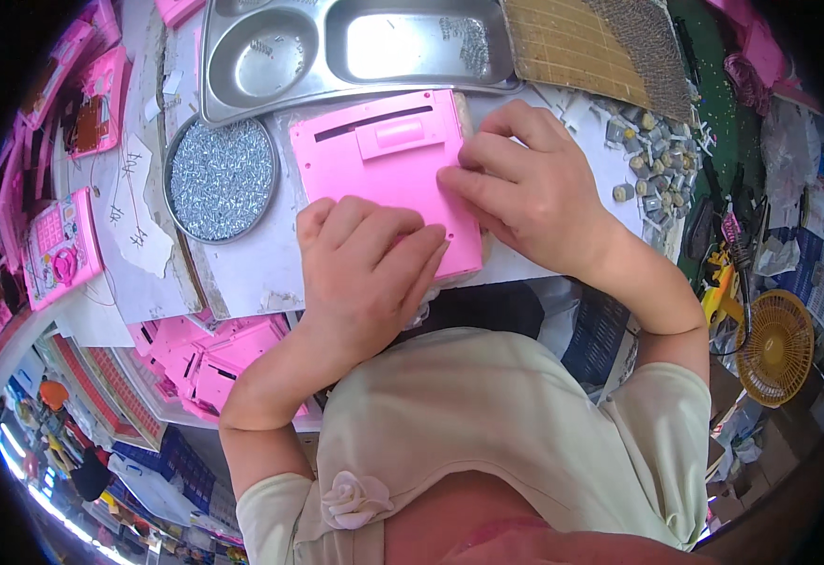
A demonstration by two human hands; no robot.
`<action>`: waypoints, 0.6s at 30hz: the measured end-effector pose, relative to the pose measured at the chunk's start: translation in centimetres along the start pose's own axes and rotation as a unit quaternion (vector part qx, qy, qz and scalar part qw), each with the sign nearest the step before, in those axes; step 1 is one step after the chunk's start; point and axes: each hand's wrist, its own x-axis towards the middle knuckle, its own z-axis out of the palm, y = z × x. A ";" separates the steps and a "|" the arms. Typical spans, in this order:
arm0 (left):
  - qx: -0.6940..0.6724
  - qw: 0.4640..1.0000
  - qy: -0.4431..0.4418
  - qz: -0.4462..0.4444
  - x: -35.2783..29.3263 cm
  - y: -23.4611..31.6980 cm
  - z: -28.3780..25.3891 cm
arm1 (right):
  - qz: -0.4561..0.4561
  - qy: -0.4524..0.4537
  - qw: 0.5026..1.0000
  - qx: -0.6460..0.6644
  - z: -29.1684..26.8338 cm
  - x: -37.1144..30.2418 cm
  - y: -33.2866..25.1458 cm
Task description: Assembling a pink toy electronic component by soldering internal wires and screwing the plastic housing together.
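A pink plastic case with a long dark slot and a raised rectangular section lies in front of me, small holes along its edges. My left hand rests on its near side, fingers bent and pressed together by the hole near the lower right corner. My right hand is at the case's right edge, its fingers curled and the tips closed together against the top face. Anything small in either set of fingertips is hidden. A round dish of small silver screws stands left of the case.
Behind the case is a metal compartment tray with small metal pieces. Cardboard lies beside it, and several small grey motor-like parts are heaped at right. Pink cases stand at left; more pink parts lie below the table edge.
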 end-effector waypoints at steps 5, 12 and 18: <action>0.026 0.998 -0.038 0.047 0.2 -0.2 1.0 | 0.024 0.005 0.999 0.021 -1.0 0.1 0.0; 0.066 0.992 -0.082 0.062 -0.2 0.2 0.1 | 0.045 0.040 0.998 0.001 -3.7 0.0 0.8; 0.116 0.980 0.130 -0.096 -1.7 -8.1 -5.7 | 0.147 0.296 0.938 0.099 -7.7 1.1 6.2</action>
